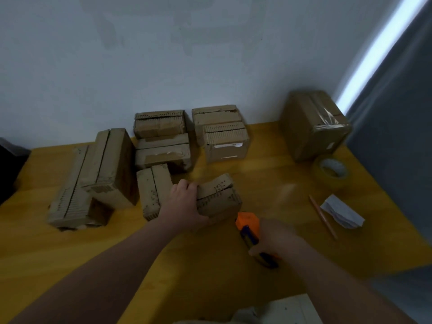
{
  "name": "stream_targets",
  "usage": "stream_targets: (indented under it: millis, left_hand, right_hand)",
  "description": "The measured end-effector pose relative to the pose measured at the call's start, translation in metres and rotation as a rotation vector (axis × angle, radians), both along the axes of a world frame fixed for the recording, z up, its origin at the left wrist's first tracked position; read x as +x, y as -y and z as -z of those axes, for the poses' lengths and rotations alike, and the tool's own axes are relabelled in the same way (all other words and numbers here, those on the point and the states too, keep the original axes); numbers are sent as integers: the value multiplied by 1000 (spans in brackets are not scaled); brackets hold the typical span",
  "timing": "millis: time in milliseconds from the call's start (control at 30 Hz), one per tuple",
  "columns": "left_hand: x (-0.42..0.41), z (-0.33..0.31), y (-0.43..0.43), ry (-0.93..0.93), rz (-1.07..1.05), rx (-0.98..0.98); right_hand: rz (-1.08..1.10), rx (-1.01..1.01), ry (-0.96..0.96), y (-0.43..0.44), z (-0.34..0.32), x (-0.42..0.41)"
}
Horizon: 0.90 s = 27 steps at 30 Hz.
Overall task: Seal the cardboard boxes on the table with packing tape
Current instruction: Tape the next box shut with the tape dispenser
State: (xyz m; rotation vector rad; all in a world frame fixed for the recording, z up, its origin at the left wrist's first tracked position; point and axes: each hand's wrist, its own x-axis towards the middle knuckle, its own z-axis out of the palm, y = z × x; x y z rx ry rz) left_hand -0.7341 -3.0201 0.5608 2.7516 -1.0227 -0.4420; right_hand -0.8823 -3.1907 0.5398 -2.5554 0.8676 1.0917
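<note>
the left hand (184,202) is gripping a small box (219,197) at the table (70,253) centre, with bare wood lying in front and to its right. the right hand (273,237) is curling round what seems an orange-blue cutter (249,226), blurred. nine cardboard boxes (112,164) in all are crowding toward the wall; one tape roll (332,171) is sitting near the right edge.

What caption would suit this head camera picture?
Left hand grips a small cardboard box while right hand holds an orange cutter; tape roll sits nearby.

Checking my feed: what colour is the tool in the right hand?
The tool is orange with dark blue, seen in the head view.
</note>
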Motion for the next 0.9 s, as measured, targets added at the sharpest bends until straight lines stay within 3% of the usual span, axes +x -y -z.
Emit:
stream_targets:
  millis: [133, 333, 500, 667, 800, 900]
  left_hand:
    - [-5, 1, -24, -2, 34, 27]
    - [-13, 4, -49, -96, 185, 76]
    - [-20, 13, -66, -126, 273, 35]
    - [-26, 33, -80, -291, 70, -268]
    - [-32, 42, -80, -273, 19, -439]
    - [-33, 44, -79, -268, 9, -502]
  right_hand:
    - [97, -110, 170, -14, 12, -13]
    - [339, -38, 487, -14, 14, -16]
    - [560, 132, 851, -5, -14, -13]
    - [637, 444, 1109, -17, -63, -11]
    - [501, 634, 1097, -40, -92, -7]
    - [325, 633, 1005, -56, -87, 2]
